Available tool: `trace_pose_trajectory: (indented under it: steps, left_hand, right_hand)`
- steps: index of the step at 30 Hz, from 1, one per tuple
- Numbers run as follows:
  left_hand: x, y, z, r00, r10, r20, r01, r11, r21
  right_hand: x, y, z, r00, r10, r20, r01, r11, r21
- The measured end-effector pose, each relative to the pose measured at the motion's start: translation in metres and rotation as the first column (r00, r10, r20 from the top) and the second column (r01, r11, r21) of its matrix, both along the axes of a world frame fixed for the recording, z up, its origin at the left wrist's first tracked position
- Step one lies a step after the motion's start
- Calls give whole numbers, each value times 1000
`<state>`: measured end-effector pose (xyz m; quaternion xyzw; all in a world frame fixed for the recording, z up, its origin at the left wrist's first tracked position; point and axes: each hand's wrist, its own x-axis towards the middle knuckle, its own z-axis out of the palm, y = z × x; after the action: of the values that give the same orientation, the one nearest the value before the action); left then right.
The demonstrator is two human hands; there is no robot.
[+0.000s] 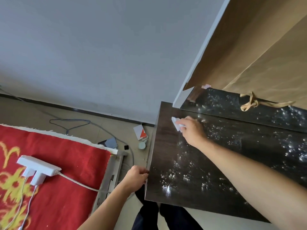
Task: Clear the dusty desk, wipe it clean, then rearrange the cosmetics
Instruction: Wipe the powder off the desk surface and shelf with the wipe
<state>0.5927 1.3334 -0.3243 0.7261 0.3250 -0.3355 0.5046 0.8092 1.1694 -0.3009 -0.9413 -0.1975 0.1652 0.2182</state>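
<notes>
The dark wood desk top (167,146) fills the right half of the view, speckled with white dust and glinting spots. My right hand (191,128) is pressed on the desk near its far left corner, closed on a crumpled white tissue (176,123) that pokes out past my fingers. My left hand (137,175) grips the desk's left edge near the front corner, fingers curled over it. No cosmetics stand on the desk.
A mirror with brown paper taped over it (249,55) leans at the desk's back, a ribbon (250,102) hanging from it. On the floor left of the desk lie a white-and-red box (140,132), a small round jar (142,145), cables. A red patterned cloth (58,163) bears a white power strip (38,166).
</notes>
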Motion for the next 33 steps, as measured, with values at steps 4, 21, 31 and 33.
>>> trace_pose_trajectory:
  steps: [4, 21, 31, 33]
  left_hand:
    - [0, -2, 2, 1000, 5, -20, -5, 1000, 24]
    - [26, -35, 15, 992, 122, -40, -107, 957, 270]
    - [24, -43, 10, 990, 136, -35, -116, 932, 342]
    - [23, -43, 11, 989, 148, -30, -130, 935, 331]
  right_hand:
    - [-50, -30, 22, 833, 408, -374, -466, 882, -76]
    - [-4, -41, 14, 935, 346, 75, -335, 933, -130]
    - [46, -68, -9, 945, 122, 304, -67, 980, -186]
    - [44, -62, -9, 970, -22, 241, 59, 987, -150]
